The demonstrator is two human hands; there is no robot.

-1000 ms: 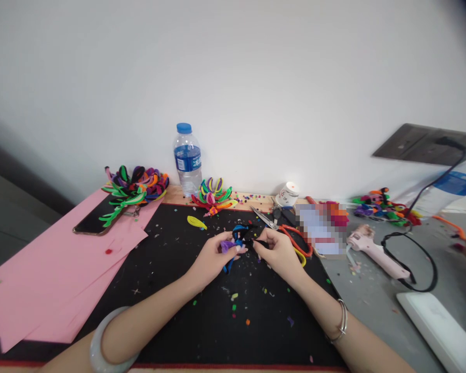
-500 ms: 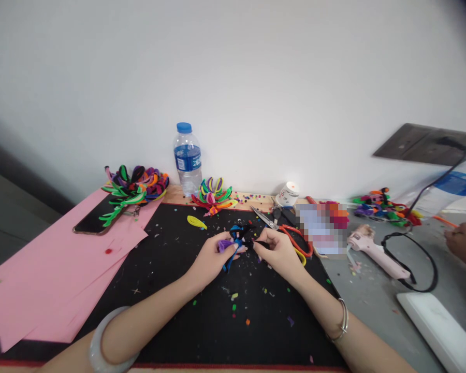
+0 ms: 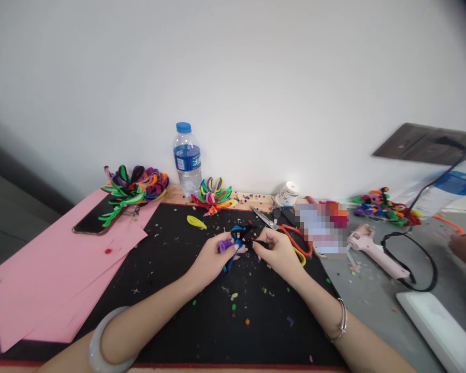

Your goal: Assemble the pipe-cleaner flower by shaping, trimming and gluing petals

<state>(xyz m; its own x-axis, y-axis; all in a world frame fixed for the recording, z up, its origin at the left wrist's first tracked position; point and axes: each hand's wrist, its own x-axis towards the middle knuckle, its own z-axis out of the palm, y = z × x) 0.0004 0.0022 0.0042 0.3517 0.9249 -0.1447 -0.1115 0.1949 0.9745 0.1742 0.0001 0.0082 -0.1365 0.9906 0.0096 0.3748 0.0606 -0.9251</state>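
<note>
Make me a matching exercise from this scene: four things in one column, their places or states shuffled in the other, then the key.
Things
1. Left hand
2. Phone
3. Glue gun
4. Upright bottle

Places or states
A. Lying on the grey surface
B. Standing by the wall, between two multicoloured bundles
C. Holding a blue-and-purple piece
D. Lying on pink paper

Right pairs: 1-C, 2-D, 3-A, 4-B
</note>
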